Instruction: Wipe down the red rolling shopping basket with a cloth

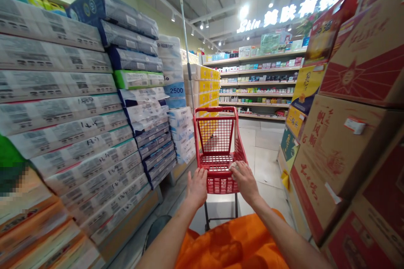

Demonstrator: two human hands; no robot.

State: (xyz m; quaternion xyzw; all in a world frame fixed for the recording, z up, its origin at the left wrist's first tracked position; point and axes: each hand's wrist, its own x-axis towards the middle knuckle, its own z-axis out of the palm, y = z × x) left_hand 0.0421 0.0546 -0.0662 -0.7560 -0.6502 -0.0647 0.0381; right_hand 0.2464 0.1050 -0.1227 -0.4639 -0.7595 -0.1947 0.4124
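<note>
A red plastic shopping cart stands right in front of me, its mesh basket bare where I can see into it. My left hand is closed on the left end of the cart's handle, with the fingertips over the bar. At the handle's right end, my right hand is closed with a small crumpled white tissue under its thumb and fingers. That hand also rests against the bar. Its lower fingers are partly hidden.
Tall stacks of wrapped paper packs line the left side, with yellow-and-white packs beyond. Cardboard cartons are piled along the right. A tiled aisle leads to shelves of small boxed goods. A thin pole rises behind the cart.
</note>
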